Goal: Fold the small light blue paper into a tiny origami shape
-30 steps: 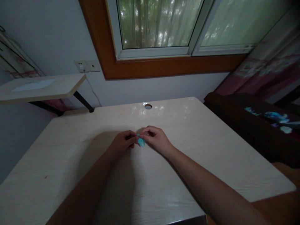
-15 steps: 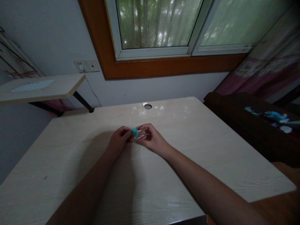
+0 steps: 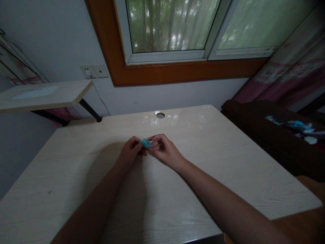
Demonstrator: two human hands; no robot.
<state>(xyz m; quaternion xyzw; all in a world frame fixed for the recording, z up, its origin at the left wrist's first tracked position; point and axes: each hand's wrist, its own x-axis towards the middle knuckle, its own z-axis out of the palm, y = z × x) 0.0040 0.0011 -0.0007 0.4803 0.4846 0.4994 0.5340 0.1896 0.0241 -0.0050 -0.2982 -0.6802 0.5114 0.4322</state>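
Observation:
A small turquoise piece (image 3: 145,143), soft and folded-looking like paper or cloth, is held between my two hands above the desk. My left hand (image 3: 131,149) pinches its left end between thumb and fingers. On its right side, my right hand (image 3: 163,147) is closed with the fingertips on the piece. The piece's exact kind is too small to make out, and the fingers cover parts of it.
The pale wood-grain desk (image 3: 198,162) spreads around both arms, with a round cable hole (image 3: 160,116) near its back edge. A raised shelf (image 3: 45,95) on black legs stands at the left. Beyond the right edge is a dark brown piece of furniture (image 3: 254,135).
The turquoise piece has turned and shifted slightly left, now looking flatter. My right fingers have drawn closer together around its right side. My arms stay in place.

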